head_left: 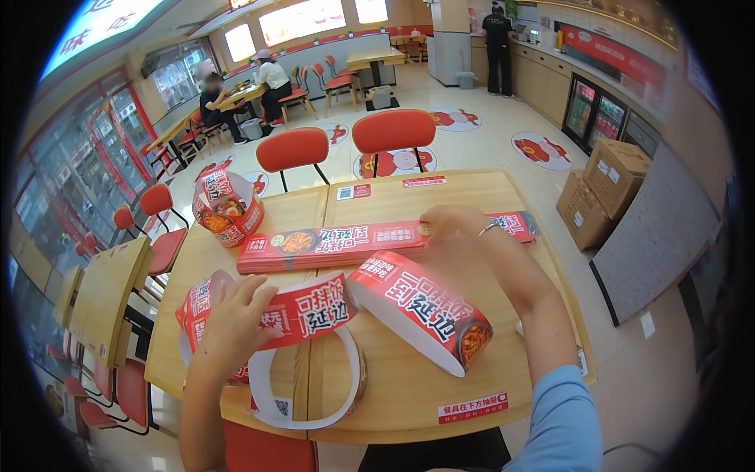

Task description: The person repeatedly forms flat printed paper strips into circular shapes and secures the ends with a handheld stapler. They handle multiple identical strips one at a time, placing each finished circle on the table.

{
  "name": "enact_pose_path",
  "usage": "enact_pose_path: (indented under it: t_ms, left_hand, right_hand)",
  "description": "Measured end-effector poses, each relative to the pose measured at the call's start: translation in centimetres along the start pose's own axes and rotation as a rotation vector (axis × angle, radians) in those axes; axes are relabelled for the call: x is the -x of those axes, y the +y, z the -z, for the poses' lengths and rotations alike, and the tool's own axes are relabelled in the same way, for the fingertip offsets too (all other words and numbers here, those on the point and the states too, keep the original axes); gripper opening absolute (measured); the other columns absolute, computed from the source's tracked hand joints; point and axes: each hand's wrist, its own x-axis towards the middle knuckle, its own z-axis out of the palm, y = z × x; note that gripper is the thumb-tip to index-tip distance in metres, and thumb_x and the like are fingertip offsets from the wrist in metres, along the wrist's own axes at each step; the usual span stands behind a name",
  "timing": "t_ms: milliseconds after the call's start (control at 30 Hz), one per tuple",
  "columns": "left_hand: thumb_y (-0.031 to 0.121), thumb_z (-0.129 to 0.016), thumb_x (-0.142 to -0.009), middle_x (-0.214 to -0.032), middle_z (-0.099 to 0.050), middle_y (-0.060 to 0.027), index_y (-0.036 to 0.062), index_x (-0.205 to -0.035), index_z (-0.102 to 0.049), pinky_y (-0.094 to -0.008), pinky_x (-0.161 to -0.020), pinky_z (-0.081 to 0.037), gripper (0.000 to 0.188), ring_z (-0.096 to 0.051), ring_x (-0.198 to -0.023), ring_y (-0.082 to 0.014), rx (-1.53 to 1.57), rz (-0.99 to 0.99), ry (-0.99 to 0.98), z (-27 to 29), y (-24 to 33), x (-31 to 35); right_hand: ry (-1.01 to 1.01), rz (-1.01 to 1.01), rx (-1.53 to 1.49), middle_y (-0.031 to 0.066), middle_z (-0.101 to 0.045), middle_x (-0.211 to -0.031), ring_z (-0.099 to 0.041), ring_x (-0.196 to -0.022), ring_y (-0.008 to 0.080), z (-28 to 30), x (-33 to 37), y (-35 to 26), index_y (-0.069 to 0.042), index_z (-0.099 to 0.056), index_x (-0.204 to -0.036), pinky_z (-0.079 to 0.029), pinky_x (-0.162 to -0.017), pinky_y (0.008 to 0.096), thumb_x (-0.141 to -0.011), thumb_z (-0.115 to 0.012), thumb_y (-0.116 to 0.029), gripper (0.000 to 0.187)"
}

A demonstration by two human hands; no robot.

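One fridge (595,114) holds drinks (611,122); left fingers (259,297) spread on a red band (318,308), right fingers (442,216) at stack (346,242), grip unclear.

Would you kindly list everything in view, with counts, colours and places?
Bands: at least four, red outside, white inside, on the table
Strips: one stack, red, across the table
Table: one, tan, foreground
Labels: several, red and white, on the table
Chairs: many, red, beyond and left
Other tables: several, tan, background
Boxes: two, brown, floor at right
Panel: one, grey, right
Fridge: one, black, far right
Counter: one, tan, far right
Floor stickers: several, red and white, beyond
Lit signs: several, white, upper left
People: three, dark and white clothes, background
Sleeve: one, blue, right arm
Left hand: one, bare, on a band
Right hand: one, bare, at the strips
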Motion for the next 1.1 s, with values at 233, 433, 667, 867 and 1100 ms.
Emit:
enact_pose_path:
  t_ms: [233,433,667,867,1100]
  left_hand:
    - [0.022,-0.080,-0.068,-0.133,-0.050,-0.0139,0.0074,-0.131,-0.049,-0.0495,-0.105,-0.034,0.072,-0.045,-0.124,-0.0342,0.086,-0.079,-0.166,1.4,1.8,1.1]
    - [0.021,-0.080,-0.069,-0.135,-0.048,-0.0138,0.0082,-0.133,-0.046,-0.0521,-0.106,-0.033,0.074,-0.044,-0.125,-0.0342,0.074,-0.075,-0.146,1.8,2.6,1.5]
    - [0.018,-0.079,-0.069,-0.134,-0.048,-0.0133,0.0101,-0.133,-0.046,-0.0522,-0.106,-0.033,0.072,-0.043,-0.126,-0.0335,0.059,-0.100,-0.186,1.9,3.6,1.3]
    - [0.015,-0.079,-0.068,-0.134,-0.048,-0.0139,0.0091,-0.132,-0.046,-0.0491,-0.105,-0.034,0.073,-0.043,-0.125,-0.0341,0.064,-0.120,-0.170,1.9,3.9,0.6]
    - [0.017,-0.079,-0.069,-0.135,-0.047,-0.0141,0.0090,-0.131,-0.048,-0.0498,-0.105,-0.034,0.070,-0.041,-0.129,-0.0332,0.098,-0.113,-0.169,1.6,3.6,0.7]
  right_hand:
    - [-0.059,0.002,-0.014,0.0091,-0.063,-0.114,-0.064,-0.094,0.0268,0.9,0.8,0.7,-0.007,-0.060,-0.114,-0.053,-0.077,0.0388,-0.072,-0.075,-0.048,0.060]
    - [0.142,0.126,0.048,0.0108,-0.065,-0.109,-0.064,-0.093,0.0276,-0.8,1.4,0.7,-0.005,-0.063,-0.108,-0.053,-0.075,0.0387,-0.072,-0.074,-0.046,0.056]
    - [0.369,0.248,-0.050,0.0144,-0.065,-0.100,-0.063,-0.093,0.0312,-1.8,4.7,-1.0,0.000,-0.067,-0.090,-0.051,-0.079,0.0398,-0.073,-0.074,-0.035,0.039]
    - [0.129,0.256,0.091,0.0147,-0.065,-0.112,-0.062,-0.105,0.0273,0.7,5.2,-1.3,0.003,-0.065,-0.105,-0.050,-0.088,0.0345,-0.081,-0.062,-0.023,0.035]
    - [0.274,0.352,0.089,0.0132,-0.066,-0.107,-0.063,-0.100,0.0259,-1.0,4.6,0.8,0.000,-0.065,-0.108,-0.050,-0.089,0.0311,-0.085,-0.059,-0.023,0.033]
